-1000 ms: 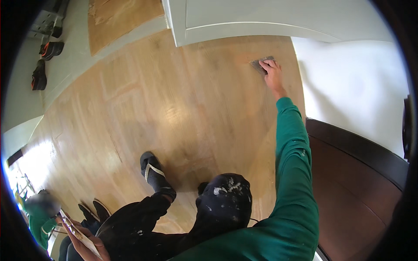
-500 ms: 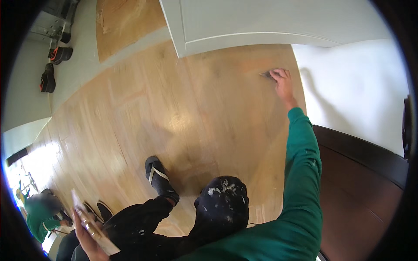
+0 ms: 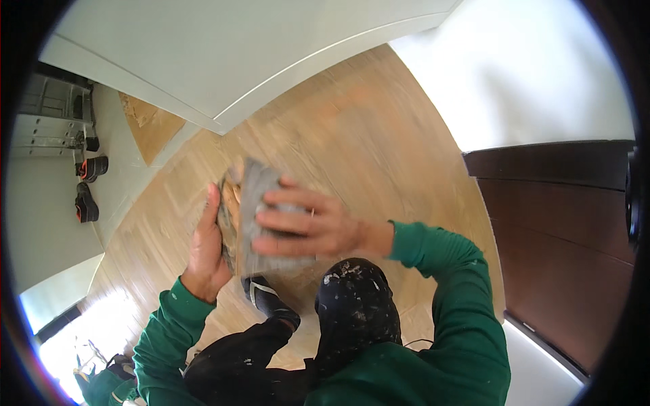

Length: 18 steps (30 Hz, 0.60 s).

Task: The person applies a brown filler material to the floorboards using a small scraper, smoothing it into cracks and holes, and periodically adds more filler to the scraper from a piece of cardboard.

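In front of my knees both hands are raised above the floor. My left hand point(image 3: 206, 247) grips the edge of a flat plate smeared with tan filler paste point(image 3: 232, 206), its thumb up along the side. Against the paste stands a thin grey scraper blade point(image 3: 256, 186), tilted and blurred by motion. My right hand point(image 3: 308, 220) is closed on this blade, its fingers spread over the grey face. The thumb and the blade's lower part are hidden or smeared. Below lies the wood-plank floor point(image 3: 352, 149), with an orange-tinted patch point(image 3: 345, 101) farther off.
A pale cabinet or door panel point(image 3: 223, 61) overhangs the far floor. A white wall point(image 3: 528, 88) and dark brown panel point(image 3: 555, 223) stand at right. Shoes point(image 3: 87, 203) and a metal ladder-like frame point(image 3: 51, 128) are at left. Another person's green sleeve point(image 3: 108, 386) shows lower left.
My right hand has come back from the far floor to the plate with the scraper blade. My left hand has risen from the lower left to the middle. The view has turned.
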Each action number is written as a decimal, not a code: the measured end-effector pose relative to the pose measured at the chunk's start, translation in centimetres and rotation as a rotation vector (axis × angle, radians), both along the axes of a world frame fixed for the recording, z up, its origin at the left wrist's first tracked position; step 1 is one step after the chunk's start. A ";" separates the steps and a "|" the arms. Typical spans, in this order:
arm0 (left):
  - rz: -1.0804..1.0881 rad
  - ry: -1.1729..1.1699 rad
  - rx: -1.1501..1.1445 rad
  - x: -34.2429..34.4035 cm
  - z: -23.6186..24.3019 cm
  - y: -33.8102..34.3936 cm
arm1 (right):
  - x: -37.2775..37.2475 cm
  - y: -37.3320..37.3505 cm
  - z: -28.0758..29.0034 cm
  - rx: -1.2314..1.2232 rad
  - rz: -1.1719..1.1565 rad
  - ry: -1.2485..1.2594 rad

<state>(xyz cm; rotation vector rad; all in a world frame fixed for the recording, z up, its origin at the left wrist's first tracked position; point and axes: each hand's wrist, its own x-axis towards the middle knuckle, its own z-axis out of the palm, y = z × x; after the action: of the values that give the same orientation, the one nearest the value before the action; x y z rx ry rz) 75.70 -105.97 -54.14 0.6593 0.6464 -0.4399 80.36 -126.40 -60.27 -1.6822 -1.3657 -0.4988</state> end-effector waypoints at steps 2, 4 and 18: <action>0.006 -0.064 0.095 0.0 -0.4 -0.2 | 1.9 -1.6 -2.2 -0.170 -0.114 -0.030; 0.035 -0.074 0.183 -1.4 -1.6 1.6 | 4.5 -2.9 -5.5 -0.391 -0.212 -0.090; 0.568 0.082 -0.208 -19.8 10.2 9.4 | 26.2 -11.6 -23.3 -1.071 -1.162 0.498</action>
<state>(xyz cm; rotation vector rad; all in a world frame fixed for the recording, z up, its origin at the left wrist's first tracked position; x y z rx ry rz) 55.94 -96.60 -43.97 0.2407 0.8182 -0.0028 106.51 -137.99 -83.62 -3.1480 -0.0603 0.1498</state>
